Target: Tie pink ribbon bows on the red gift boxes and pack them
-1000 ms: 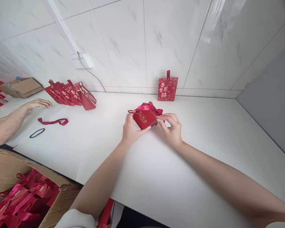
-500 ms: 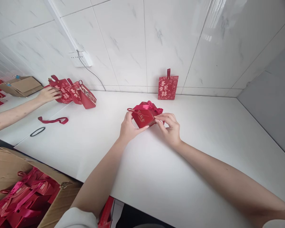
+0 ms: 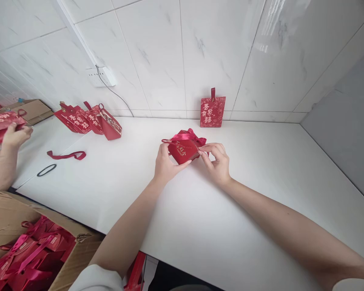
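A small red gift box (image 3: 183,152) with gold lettering is tilted above the white table in front of me. A shiny pink ribbon (image 3: 197,139) with a bow and a twisted red cord cross its upper part. My left hand (image 3: 164,163) grips the box from the left, with the thumb along its lower front edge. At the box's right edge, the thumb and fingertips of my right hand (image 3: 217,162) are pinched together. Exactly what lies between those fingertips is too small to make out.
A flat red bag (image 3: 212,112) leans on the tiled wall. Several red bags (image 3: 92,121) stand at back left, near a dark red strap (image 3: 66,155) and black loop (image 3: 46,170). A cardboard carton (image 3: 85,250) holds red boxes. A co-worker's hand (image 3: 15,135) holds a red bag.
The co-worker's hand has moved left from the standing bags and now holds a red patterned bag near the left edge. My hands and the gift box have hardly moved.
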Tool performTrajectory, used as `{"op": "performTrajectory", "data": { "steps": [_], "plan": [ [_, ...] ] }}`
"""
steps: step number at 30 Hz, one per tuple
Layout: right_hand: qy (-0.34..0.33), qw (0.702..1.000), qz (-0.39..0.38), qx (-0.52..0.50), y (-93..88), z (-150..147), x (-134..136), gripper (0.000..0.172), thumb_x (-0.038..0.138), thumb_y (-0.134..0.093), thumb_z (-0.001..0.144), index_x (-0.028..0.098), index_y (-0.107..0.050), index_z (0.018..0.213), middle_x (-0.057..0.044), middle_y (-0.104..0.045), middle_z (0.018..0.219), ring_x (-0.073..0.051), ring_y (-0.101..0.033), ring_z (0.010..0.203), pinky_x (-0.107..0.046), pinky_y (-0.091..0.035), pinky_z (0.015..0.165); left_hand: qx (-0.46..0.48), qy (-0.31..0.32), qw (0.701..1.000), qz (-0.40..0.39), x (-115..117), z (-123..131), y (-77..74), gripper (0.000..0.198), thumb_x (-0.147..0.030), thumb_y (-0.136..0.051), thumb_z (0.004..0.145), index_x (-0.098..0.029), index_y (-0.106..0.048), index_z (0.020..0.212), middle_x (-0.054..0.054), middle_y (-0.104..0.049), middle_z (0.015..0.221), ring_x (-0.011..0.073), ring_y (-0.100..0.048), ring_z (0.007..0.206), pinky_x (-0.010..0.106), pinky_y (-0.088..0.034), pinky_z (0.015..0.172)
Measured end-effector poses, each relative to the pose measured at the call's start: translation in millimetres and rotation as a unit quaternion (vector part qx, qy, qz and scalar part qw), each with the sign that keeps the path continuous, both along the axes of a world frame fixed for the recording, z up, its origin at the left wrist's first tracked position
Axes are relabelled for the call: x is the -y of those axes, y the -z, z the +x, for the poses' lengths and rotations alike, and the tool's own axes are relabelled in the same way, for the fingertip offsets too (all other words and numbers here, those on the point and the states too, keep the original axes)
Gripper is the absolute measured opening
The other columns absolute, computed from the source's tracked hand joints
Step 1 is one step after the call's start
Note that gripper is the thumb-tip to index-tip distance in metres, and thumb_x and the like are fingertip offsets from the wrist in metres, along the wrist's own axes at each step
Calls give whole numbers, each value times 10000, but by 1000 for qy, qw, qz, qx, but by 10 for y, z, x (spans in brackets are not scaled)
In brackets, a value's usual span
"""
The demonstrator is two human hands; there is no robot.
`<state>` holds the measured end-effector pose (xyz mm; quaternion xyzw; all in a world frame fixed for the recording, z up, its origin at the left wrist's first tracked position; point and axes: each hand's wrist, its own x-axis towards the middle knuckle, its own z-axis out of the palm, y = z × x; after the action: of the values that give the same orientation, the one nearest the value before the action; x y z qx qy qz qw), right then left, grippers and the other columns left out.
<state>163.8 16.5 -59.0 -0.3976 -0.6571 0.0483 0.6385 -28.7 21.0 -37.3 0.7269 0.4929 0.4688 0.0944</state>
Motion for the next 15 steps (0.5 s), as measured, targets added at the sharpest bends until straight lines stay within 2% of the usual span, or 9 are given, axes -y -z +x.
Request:
{"op": "performTrajectory", "data": {
  "steps": [9, 15],
  "plan": [
    [-13, 1000, 6, 9, -5, -23, 43, 115, 230, -600, 929, 267, -678, 1005, -54, -683, 981, -233, -626, 969, -438, -527, 848, -6, 3, 1000, -18, -21, -33, 13, 793, -413, -855, 597, -248, -406, 1229, 94, -530, 1255, 267, -575, 1154, 417, -577, 859],
    [-9, 1000, 6, -1, -1, -21, 38, 77, 228, -600, 923, 260, -659, 961, -48, -664, 945, -227, -619, 942, -430, -523, 831, 4, 15, 1000, -18, -20, -11, 23, 799, -410, -864, 584, -246, -407, 1219, 96, -528, 1251, 266, -576, 1155, 420, -580, 862]
  ]
}}
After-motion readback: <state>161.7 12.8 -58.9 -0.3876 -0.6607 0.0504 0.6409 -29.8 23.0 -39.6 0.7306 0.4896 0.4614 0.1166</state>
